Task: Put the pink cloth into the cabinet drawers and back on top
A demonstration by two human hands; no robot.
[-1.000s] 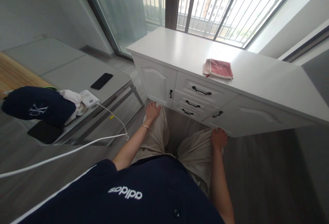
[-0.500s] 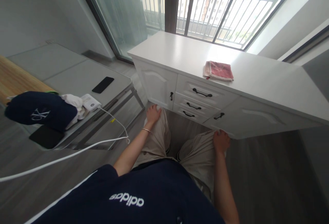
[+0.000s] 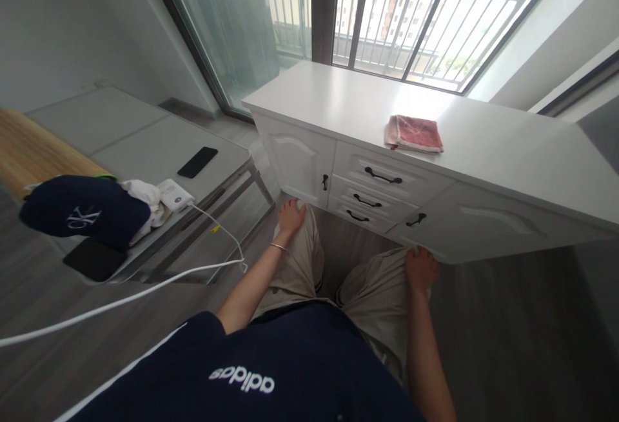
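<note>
Resting on the knees (image 3: 313,228), the left hand (image 3: 291,217) and right hand (image 3: 420,268) were loosely bent; past them, a red cloth (image 3: 416,133) lay on the worktop (image 3: 512,157).

The left grip (image 3: 291,216) lies on the left knee (image 3: 312,241), the right grip (image 3: 421,270) on the right knee (image 3: 384,270). Ahead of both grips stands a cabinet (image 3: 338,96), a cloth (image 3: 414,134) on its top, ahead of the right grip; behind the cabinet is a window (image 3: 322,9). Left of the left grip is a desk (image 3: 130,144). On it, a phone (image 3: 197,162) lies farther ahead than that grip; a small device (image 3: 170,195) sits nearer the desk's edge, its cable (image 3: 229,236) running between desk and left grip. Farther left lies a cap (image 3: 99,215).
</note>
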